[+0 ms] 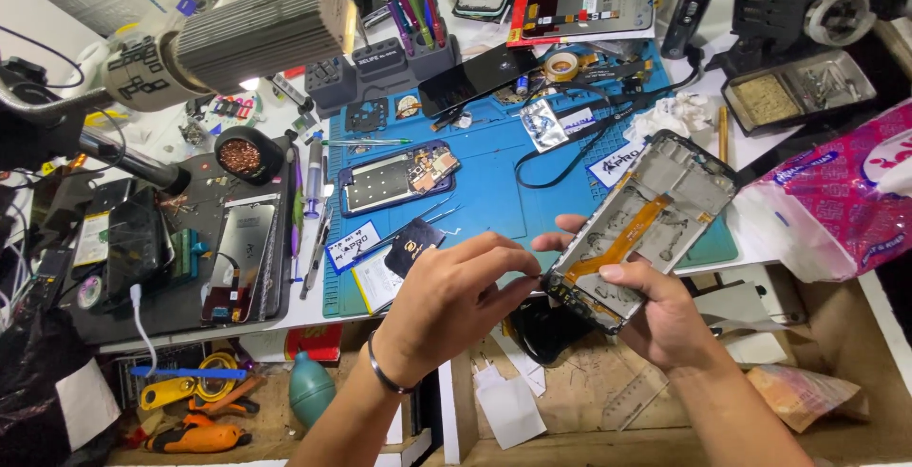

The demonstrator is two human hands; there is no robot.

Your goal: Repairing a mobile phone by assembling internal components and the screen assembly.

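Right hand [655,320] grips the opened phone frame [641,229] by its lower end above the counter's [532,210] front edge, left hand [456,301] pinched closed at its bottom corner; frame looks light, stiff, fragile inside, best held by its rim.

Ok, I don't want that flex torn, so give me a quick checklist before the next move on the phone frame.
1. Phone frame supported: ok, right hand holds its lower end.
2. Orange flex cable lying flat: ok, no visible kink.
3. Left hand grip on a tool: cannot tell, fingertips pinch at the frame's lower edge.
4. Frame off the blue mat: ok, held above the desk edge.
5. Loose screws: cannot tell.
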